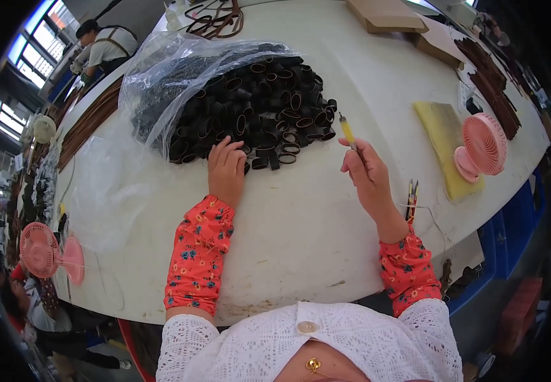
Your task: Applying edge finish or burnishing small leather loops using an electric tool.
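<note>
Lace top lies nearest; beyond, black loops heap ahead of the left hand, loosely spread at their edge. Right of them, the right hand grips a yellow tool, its long axis pointing forward, slightly left.

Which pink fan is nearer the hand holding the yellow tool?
The pink fan at the picture's right, overlapping the yellow packet in view, is nearer the right hand; the other pink fan stands by the left edge of the table.
</note>
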Demonstrator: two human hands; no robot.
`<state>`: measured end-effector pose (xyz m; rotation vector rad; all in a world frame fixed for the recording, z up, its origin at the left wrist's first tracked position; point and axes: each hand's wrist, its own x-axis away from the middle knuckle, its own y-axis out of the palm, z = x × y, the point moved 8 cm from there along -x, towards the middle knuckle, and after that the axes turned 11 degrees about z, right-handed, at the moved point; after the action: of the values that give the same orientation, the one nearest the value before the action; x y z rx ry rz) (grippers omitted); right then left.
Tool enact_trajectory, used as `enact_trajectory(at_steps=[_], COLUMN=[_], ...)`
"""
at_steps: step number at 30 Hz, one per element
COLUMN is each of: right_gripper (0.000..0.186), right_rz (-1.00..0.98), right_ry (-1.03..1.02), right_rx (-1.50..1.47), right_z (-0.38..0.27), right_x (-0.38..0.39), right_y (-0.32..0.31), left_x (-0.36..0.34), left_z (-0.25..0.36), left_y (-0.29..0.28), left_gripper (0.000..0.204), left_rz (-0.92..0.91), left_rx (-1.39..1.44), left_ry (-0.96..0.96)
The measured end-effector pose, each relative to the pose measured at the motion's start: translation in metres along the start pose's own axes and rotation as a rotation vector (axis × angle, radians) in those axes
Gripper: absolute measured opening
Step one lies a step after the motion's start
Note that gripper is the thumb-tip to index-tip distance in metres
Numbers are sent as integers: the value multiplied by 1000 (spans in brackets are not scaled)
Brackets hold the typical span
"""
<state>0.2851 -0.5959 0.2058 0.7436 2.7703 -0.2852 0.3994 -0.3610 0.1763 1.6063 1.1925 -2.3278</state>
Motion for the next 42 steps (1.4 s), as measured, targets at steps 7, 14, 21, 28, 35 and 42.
enact_trajectory(at_steps=[7,14,21,28,35,42], right_gripper=[27,26,26,25,38,43], right_rz=[-32,-64,-112,-70,-314,-243], right_ry=[73,99,111,-34,-337,-313], right_rx=[-64,-67,-26,95,177,78], right_z=[4,13,16,2,-52,-46], right_x=[4,7,9,12,57,82], right_y=[6,7,15,13,55,75], left_x=[43,44,54,62,40,38], left_z=[47,96,155,141,101,106], left_y=[-25,-53,-81,-65,-73,-35], left_gripper=[1,11,16,19,35,33], left_rz=[-364,-491,-625,-639,-135,-164], left_rx=[492,841,1137,788,831,1475], left_ry=[-244,-349,-262,-166,-707,-1117])
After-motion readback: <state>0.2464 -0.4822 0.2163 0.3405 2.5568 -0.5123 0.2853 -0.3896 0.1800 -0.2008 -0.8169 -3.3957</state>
